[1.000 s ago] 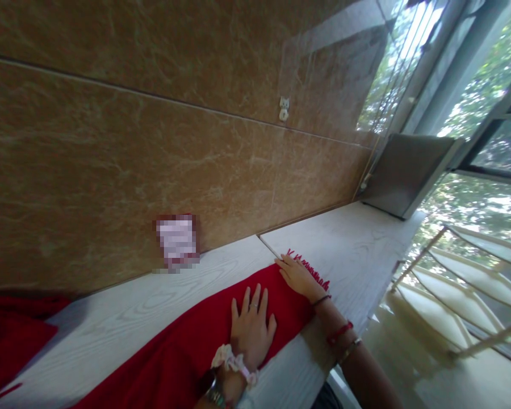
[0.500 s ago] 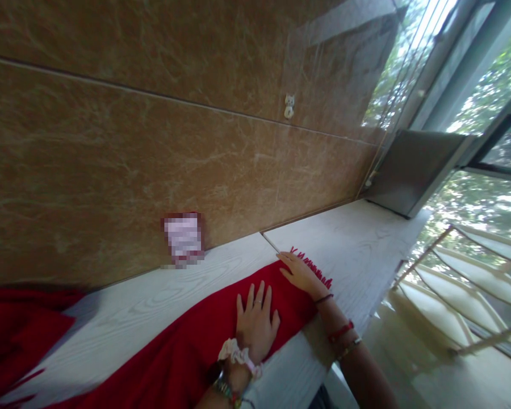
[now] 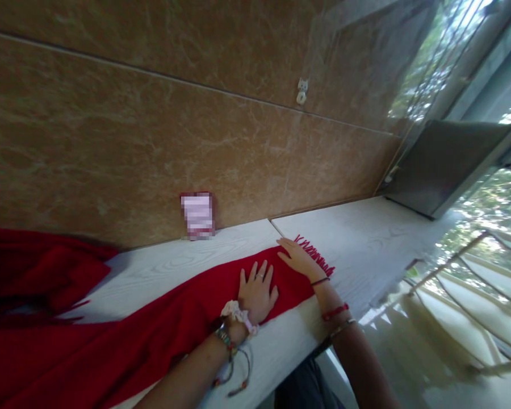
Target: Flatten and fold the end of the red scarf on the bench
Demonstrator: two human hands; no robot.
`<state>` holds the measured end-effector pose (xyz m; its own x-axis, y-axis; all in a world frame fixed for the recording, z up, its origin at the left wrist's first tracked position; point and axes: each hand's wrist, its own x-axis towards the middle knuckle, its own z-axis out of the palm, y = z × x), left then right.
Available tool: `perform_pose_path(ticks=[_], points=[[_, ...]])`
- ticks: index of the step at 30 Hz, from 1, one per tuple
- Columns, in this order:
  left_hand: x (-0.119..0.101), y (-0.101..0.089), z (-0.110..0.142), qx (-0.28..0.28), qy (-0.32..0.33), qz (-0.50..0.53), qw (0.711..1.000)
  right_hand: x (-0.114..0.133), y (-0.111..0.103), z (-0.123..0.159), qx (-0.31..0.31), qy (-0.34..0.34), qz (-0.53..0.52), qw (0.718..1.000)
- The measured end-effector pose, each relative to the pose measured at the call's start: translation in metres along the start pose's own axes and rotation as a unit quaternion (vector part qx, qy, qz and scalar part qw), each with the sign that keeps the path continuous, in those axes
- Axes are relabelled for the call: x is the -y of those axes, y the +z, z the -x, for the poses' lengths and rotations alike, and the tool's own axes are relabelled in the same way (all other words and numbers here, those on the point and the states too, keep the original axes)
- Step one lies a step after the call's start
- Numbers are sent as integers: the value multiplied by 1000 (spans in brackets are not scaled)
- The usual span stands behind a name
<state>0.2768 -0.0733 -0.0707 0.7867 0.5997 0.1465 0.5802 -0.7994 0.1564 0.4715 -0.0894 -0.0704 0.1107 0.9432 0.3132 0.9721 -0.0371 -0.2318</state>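
Observation:
A red fringed scarf (image 3: pixel 187 309) stretches along the white wood-grain tabletop, its right end laid flat and its left part loose and wrinkled. My left hand (image 3: pixel 256 291) presses flat on the cloth, fingers spread. Closer to the fringe, my right hand (image 3: pixel 297 258) rests with straight fingers over the scarf's far edge; nothing is gripped in it. Red tassels (image 3: pixel 317 255) stick out just beyond the right hand. At the far left a bunched heap of red cloth (image 3: pixel 46 272) lies against the wall; whether it joins the scarf I cannot tell.
A small blurred red-and-white card or box (image 3: pixel 199 216) stands against the brown marbled wall (image 3: pixel 132 142). A grey panel-like box (image 3: pixel 447 165) sits at the table's far end, near the window. A pale shelved rack (image 3: pixel 468 307) stands on the right, beyond the table edge.
The view has swung left and down, showing more of the red heap and scarf. Both hands stay flat on the cloth in nearly the same places.

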Motion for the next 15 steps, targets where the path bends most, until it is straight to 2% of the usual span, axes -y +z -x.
perform_pose_path(ticks=[3,5,9,12,15], points=[[0,-3,1,2,-4,-13,1000,1,4,1,45,-7,11,999],[3,-8,4,6,-18,-24,1000,0,4,1,56,13,33,998],[23,-23,18,12,-88,-57,994,10,-2,1,12,59,64,996],[42,-30,34,20,-117,-75,990,28,-4,6,-1,6,23,1000],[55,-28,47,25,-110,-76,991,43,1,14,62,-63,-4,996]])
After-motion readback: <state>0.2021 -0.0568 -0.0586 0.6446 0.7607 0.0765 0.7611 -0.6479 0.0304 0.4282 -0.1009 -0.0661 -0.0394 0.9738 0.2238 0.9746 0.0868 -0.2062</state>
